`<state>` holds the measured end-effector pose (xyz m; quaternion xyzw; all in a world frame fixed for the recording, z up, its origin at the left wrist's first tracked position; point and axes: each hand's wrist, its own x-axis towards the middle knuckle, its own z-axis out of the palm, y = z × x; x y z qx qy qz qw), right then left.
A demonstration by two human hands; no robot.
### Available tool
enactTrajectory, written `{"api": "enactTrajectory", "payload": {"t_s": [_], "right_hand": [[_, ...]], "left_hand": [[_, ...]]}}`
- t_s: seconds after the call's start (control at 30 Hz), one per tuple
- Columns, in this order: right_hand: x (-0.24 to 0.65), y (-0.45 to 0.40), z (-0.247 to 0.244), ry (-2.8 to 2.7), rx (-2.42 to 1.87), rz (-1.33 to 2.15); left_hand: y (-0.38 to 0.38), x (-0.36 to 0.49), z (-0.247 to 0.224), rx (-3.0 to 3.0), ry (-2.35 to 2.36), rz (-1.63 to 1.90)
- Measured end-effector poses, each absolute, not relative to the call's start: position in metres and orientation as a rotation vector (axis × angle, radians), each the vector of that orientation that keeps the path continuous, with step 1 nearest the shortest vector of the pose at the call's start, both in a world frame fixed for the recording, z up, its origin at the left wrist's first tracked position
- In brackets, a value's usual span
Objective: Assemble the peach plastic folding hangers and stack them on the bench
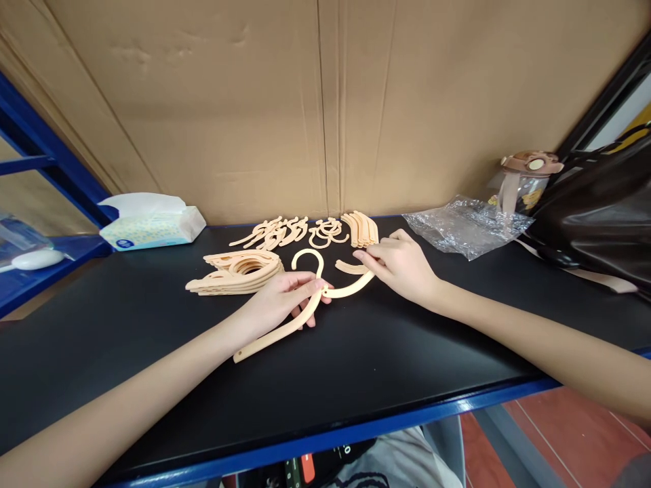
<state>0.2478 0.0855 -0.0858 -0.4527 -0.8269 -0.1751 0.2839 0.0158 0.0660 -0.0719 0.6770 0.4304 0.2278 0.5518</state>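
1. Here, a beige clothes hanger (277, 334) was held over the middle of the black tabletop (152, 379), its hook (308, 251) towards the far edge and its longer-looking arm slanting towards the near left corner. Contact between that arm and the surface could not be told.
2. Left hand (285, 295): grip clamped on the clothes hanger beside its central joint, thumb on top, fingers underneath.
3. Right hand (407, 268): grip clamped on the outer end of the hanger's curved right arm (348, 290).
4. A loose curved piece (350, 268) lay just beyond that arm.
5. A stack of flat pieces (224, 283) lay just beyond the left hand.
6. Along the far edge, left to right: a spread of slim pieces (274, 237), a cluster of hooks (333, 227), a row of curved pieces (362, 230).
7. Far left corner: tissue pack (147, 227). Far right corner: crumpled clear plastic (465, 227) and a bottle (529, 186). Right edge: dark bag (595, 210).
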Motion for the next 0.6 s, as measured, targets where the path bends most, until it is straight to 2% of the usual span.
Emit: {"api": "enactTrajectory", "payload": {"t_s": [0.1,0.17,0.3,0.6], "right_hand": [[0.246,0.082,-0.084,-2.276,-1.056,-0.719],[0.244,0.078,-0.084,-2.363,-0.895,-0.767],[0.238,0.072,-0.089,-2.550,-0.638,-0.664],[0.240,0.077,-0.095,-2.577,-0.694,-0.469]], "left_hand": [[0.064,0.017,-0.072,1.583,1.029,0.554],[0.062,0.018,-0.071,1.584,1.045,0.566],[0.060,0.020,-0.071,1.567,1.052,0.548],[0.066,0.013,-0.072,1.446,0.977,0.506]]}}
